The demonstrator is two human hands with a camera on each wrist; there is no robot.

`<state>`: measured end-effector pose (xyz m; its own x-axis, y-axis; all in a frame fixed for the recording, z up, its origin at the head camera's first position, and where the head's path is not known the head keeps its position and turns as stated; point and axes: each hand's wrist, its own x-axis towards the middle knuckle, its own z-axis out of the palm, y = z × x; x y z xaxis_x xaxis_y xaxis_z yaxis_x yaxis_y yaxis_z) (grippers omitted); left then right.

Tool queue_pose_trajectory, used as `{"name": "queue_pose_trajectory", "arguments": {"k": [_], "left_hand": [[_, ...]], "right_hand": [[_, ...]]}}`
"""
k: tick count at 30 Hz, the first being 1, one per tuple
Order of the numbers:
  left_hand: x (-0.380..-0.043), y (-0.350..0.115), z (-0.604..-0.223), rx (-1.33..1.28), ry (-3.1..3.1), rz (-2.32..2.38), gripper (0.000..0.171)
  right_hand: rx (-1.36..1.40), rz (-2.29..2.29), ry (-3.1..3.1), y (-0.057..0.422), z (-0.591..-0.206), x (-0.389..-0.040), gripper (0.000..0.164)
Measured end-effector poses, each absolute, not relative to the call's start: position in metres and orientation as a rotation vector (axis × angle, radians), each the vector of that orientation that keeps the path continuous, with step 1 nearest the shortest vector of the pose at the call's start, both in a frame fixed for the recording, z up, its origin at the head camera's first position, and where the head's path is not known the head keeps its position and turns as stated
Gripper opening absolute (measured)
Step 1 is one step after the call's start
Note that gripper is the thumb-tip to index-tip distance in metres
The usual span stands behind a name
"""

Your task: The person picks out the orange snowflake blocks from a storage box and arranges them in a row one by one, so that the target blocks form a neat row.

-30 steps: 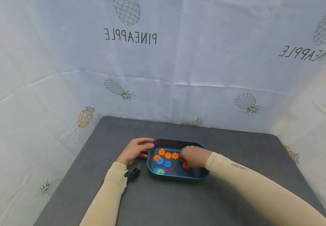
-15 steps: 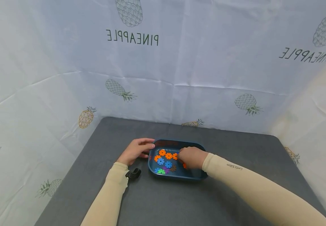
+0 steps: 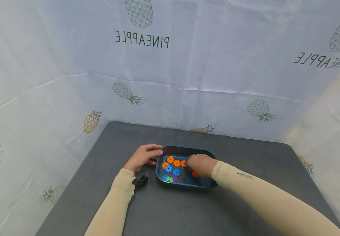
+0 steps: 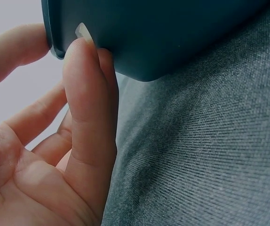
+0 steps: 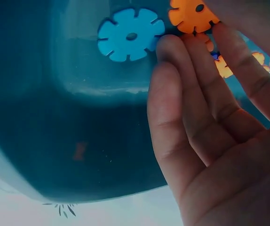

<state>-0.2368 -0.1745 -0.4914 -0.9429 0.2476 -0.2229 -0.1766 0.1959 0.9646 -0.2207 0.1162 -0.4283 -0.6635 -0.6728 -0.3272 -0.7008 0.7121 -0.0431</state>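
A dark blue tray (image 3: pixel 184 186) stands on the grey table with orange, blue, green, purple and brown notched plastic discs lying flat inside. Against its left end, my left hand (image 3: pixel 141 158) touches the outer wall and rim with loosely extended fingers; the left wrist view shows the fingertips (image 4: pixel 81 61) on the wall. My right hand (image 3: pixel 200 165) reaches into the tray's right half, its fingers bent down. Close to those fingers in the right wrist view are an orange disc (image 5: pixel 191 16) and a blue disc (image 5: pixel 130 35). Whether the thumb and forefinger pinch the orange disc is unclear.
Grey table surface (image 3: pixel 164 213) surrounds the tray. A pale cloth with pineapple prints (image 3: pixel 223 72) hangs behind and at both sides. A black wristband (image 3: pixel 140 181) is on the left forearm.
The view shifts slightly, carrying tray and hands a little to the right in the picture. My right hand shifts slightly toward the tray's left end; the left stays at the wall.
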Motion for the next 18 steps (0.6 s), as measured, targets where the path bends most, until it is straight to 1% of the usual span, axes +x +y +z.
{"name": "queue_pose_trajectory", "arguments": {"k": [18], "left_hand": [[-0.2380, -0.1748, -0.4936, 0.051, 2.141, 1.801, 0.050]], "right_hand": [[-0.925, 0.062, 2.628, 0.1152, -0.4275, -0.2197, 0.017]]}}
